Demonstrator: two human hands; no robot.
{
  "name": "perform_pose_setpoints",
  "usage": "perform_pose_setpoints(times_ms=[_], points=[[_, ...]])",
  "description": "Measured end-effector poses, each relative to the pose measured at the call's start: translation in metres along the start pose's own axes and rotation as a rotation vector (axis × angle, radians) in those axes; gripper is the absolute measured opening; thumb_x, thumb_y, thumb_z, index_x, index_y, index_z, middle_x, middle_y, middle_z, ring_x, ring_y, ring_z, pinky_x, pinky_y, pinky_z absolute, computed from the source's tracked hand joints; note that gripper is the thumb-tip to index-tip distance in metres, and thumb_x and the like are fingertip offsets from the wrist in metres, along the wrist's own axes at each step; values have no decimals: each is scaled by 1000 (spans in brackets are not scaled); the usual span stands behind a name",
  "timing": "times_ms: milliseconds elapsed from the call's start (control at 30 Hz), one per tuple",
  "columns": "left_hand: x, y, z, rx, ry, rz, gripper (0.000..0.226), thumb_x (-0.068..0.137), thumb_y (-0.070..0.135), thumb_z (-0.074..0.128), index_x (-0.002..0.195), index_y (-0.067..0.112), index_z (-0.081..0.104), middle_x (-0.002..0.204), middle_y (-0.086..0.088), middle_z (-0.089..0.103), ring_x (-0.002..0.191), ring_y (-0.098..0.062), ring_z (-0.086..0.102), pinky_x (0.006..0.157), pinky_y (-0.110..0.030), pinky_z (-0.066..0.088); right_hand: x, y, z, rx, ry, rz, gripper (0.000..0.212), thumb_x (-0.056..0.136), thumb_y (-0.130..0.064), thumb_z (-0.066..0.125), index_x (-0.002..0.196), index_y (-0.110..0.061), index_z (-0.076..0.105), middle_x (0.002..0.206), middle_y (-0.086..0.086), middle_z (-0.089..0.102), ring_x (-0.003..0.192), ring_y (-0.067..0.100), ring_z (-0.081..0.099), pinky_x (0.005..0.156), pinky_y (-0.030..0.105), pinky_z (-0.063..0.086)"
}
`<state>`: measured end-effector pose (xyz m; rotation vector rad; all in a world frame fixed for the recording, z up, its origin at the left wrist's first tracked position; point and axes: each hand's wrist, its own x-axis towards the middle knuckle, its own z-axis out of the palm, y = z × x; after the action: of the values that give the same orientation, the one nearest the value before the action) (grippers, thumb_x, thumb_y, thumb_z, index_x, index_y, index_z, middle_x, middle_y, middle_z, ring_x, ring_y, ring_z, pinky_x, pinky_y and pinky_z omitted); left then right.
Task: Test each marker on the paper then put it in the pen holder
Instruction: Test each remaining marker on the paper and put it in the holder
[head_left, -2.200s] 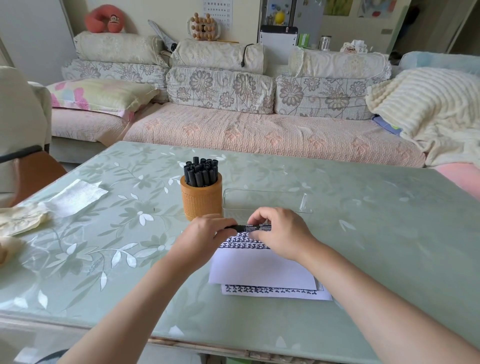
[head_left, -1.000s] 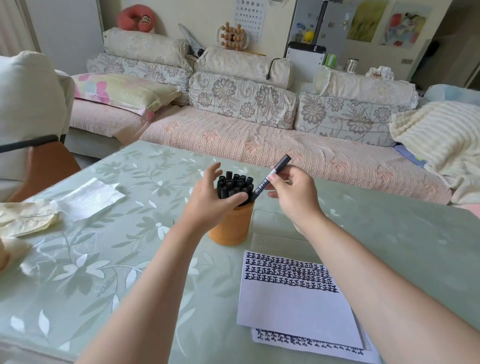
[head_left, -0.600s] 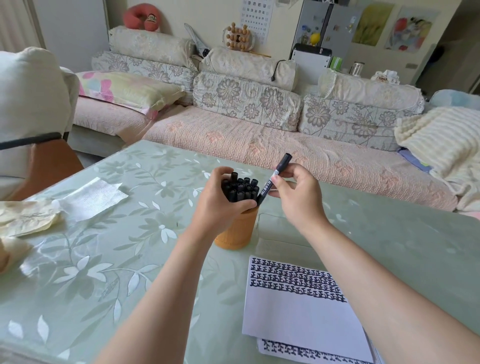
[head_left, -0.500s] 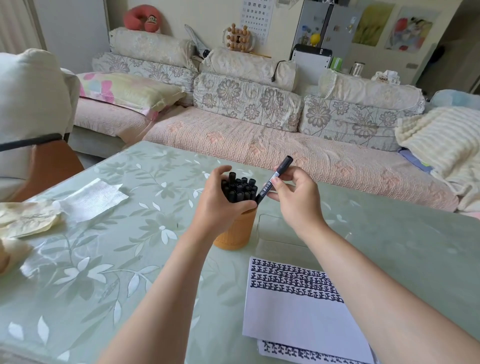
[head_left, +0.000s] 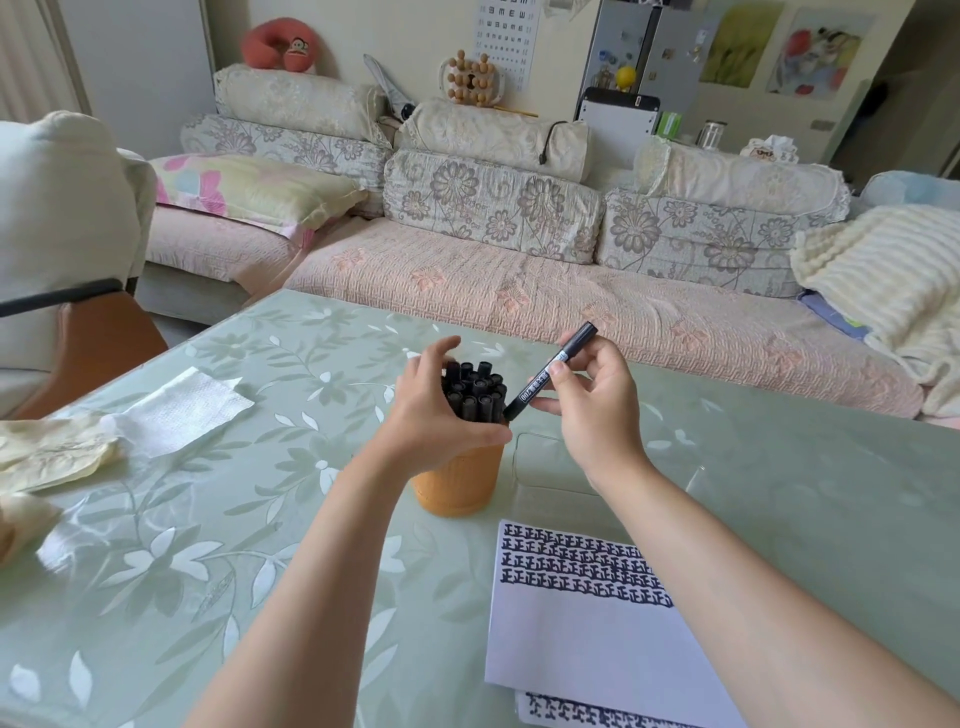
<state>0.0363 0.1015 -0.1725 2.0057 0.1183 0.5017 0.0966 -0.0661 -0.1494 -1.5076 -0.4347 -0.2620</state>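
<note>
On the pale green, leaf-patterned tabletop (head_left: 218, 545) stands a round orange ribbed pen holder (head_left: 460, 480), crowded with capped black markers (head_left: 475, 387). The left hand (head_left: 434, 410) wraps around the holder's upper part, its fingers curled about the marker bundle. The right hand (head_left: 592, 400) pinches one capped black marker with a white label (head_left: 550, 371) between thumb and fingers, tilted, its lower end touching the bundle at the holder's right rim. Nearer the person lies a white sheet of paper with rows of black marks (head_left: 587, 618), atop another sheet.
</note>
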Motion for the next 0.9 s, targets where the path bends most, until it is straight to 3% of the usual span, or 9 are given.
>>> perform_pose_setpoints(times_ms=[100,200,300,367,467,567,633,767,900], points=[[-2,-2,-13,-99,-162,-54,88,63,19,81,135,45,39,116,4,60,101,-11,63,86,-25,52,-3,1,2,11,1,9,21,95,-1,54,110,-16,56,99,5,51,96,26,67,67,41,62],[-5,-4,-15,-131,-82,-64,83,61,20,85,130,46,47,110,12,62,95,-1,64,85,-22,52,-3,2,1,63,1,14,13,95,1,53,107,-1,49,106,-1,52,100,37,68,68,43,62],[-5,-3,-7,-60,6,-50,83,47,35,91,120,44,54,113,14,55,104,0,57,91,-21,46,-7,0,4,104,-26,7,15,95,1,53,100,-13,52,103,1,54,103,38,67,71,43,62],[-6,-3,-5,-71,25,-42,76,47,32,93,112,37,55,112,10,54,102,-4,56,88,-22,47,-9,-2,6,90,-62,18,23,96,1,53,99,-22,54,99,6,57,99,33,70,74,43,61],[-7,-1,-6,-119,10,-63,74,51,27,93,108,33,47,105,11,59,91,-7,62,78,-21,51,-5,-6,7,99,-99,55,20,96,2,52,103,-17,54,101,13,55,93,28,73,76,45,61],[-7,1,-5,-140,36,-32,81,46,34,93,107,37,39,109,4,57,94,-15,61,84,-37,54,0,-9,4,118,-74,59,20,96,3,52,101,-16,53,101,7,54,97,32,71,74,47,61],[-7,2,-3,-145,63,-9,89,46,32,94,115,41,38,111,3,55,98,-13,59,87,-36,53,-1,-8,3,117,-72,54,21,95,3,53,100,-18,54,101,7,53,100,32,69,72,46,62],[-8,4,-6,-118,-19,41,96,51,23,96,128,45,43,125,12,52,111,4,53,97,-28,47,-9,-1,10,-124,-215,70,24,91,-4,61,107,-21,57,96,6,62,91,26,69,72,43,62],[-11,3,-14,-103,-82,25,88,57,20,92,127,44,44,118,16,55,103,4,58,92,-30,53,-15,2,17,-454,-244,-115,54,87,-11,68,126,-39,46,85,-7,67,81,0,63,78,19,50]])
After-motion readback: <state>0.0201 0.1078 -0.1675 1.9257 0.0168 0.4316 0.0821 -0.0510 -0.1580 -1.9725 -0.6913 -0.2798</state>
